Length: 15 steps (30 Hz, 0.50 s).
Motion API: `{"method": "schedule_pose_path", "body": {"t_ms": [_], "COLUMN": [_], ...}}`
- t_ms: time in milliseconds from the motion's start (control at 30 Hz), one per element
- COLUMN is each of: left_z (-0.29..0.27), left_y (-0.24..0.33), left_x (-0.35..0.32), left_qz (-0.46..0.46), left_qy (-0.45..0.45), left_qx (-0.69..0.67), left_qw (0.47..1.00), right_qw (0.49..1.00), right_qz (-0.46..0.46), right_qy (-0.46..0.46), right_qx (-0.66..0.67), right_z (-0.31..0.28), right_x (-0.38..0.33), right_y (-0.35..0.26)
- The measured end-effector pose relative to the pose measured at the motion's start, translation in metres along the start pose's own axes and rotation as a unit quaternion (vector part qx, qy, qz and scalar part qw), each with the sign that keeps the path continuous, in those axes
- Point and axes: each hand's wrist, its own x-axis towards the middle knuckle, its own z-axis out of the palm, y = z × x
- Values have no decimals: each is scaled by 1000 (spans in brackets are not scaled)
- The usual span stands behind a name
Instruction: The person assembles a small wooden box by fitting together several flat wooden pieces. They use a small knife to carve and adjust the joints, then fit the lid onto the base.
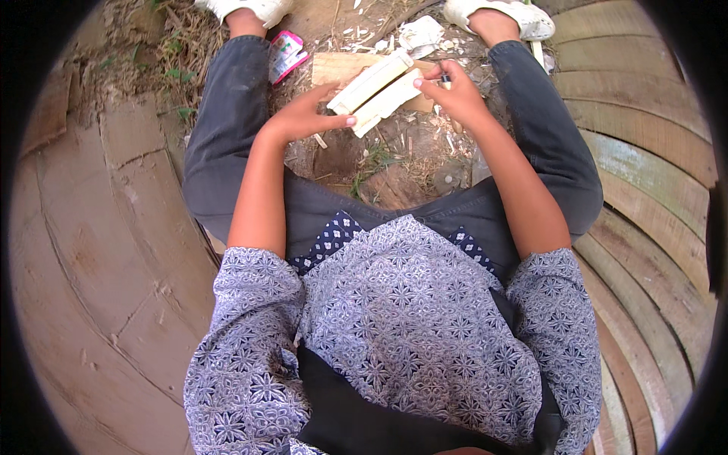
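Observation:
Between my knees I hold a long, pale cream wooden piece (389,101), slanting up to the right. Beside it lies a second pale piece (371,82), a dark gap running between the two. My left hand (299,117) grips their lower left end, its thumb on the nearer piece and its fingers partly hidden behind. At the upper right end my right hand (460,98) pinches the nearer piece with its thumb. A small dark-tipped item (445,78) shows among the right fingers; its kind I cannot make out.
A flat tan board (334,67) lies on the ground under the pieces, among wood chips (364,34). Past it are a pink-edged packet (287,54) and a crumpled white wrapper (422,34). Wooden planks (637,114) run along my right; brown ground (98,265) spreads left.

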Motion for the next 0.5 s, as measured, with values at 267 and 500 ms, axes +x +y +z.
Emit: {"method": "schedule_pose_path", "body": {"t_ms": [267, 500], "left_z": [38, 42], "left_y": [53, 65], "left_x": [-10, -15], "left_qz": [76, 43], "left_qy": [189, 189], "left_qx": [129, 216], "left_qw": [970, 957], "right_qw": [995, 992], "right_qz": [3, -15], "right_qy": [30, 93], "right_qx": [100, 89], "right_z": [11, 17], "right_x": [-6, -7], "right_y": [7, 2]}}
